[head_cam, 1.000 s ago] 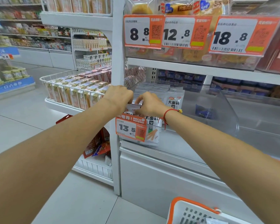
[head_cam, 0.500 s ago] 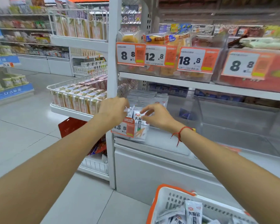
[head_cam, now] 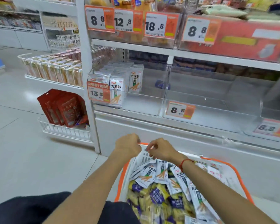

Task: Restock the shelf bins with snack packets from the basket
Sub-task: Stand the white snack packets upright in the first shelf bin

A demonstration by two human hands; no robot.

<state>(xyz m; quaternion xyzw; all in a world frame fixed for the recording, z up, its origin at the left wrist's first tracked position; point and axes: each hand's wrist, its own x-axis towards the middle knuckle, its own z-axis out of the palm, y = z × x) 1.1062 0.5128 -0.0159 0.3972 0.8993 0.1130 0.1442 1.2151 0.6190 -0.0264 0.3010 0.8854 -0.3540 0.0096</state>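
Snack packets [head_cam: 149, 172] sit heaped in the white basket with the orange rim [head_cam: 122, 178], down on the floor in front of the shelf. They look like light, flat foil pouches, soft and crinkly and probably a bit slick, so the person can likely scoop several at once. Best bet is pinching them by the sealed top edge or squeezing a small stack flat, not crushing the middle, since the contents could snap.

Looks-wise: silvery white pouches with dark lettering, a green stripe and orange stick shapes. Under them lies a pile of yellow packs with purple labels [head_cam: 155, 194].

Both hands hover over the far rim of the basket. The left hand [head_cam: 128, 145] and right hand [head_cam: 160, 151] have loosely curled fingers and neither seems to hold anything.

More of the same white pouches already stand in the clear shelf bin [head_cam: 145, 102] behind the 13.5 price tag [head_cam: 98, 92]; the neighbouring bin [head_cam: 217, 101] looks bare.
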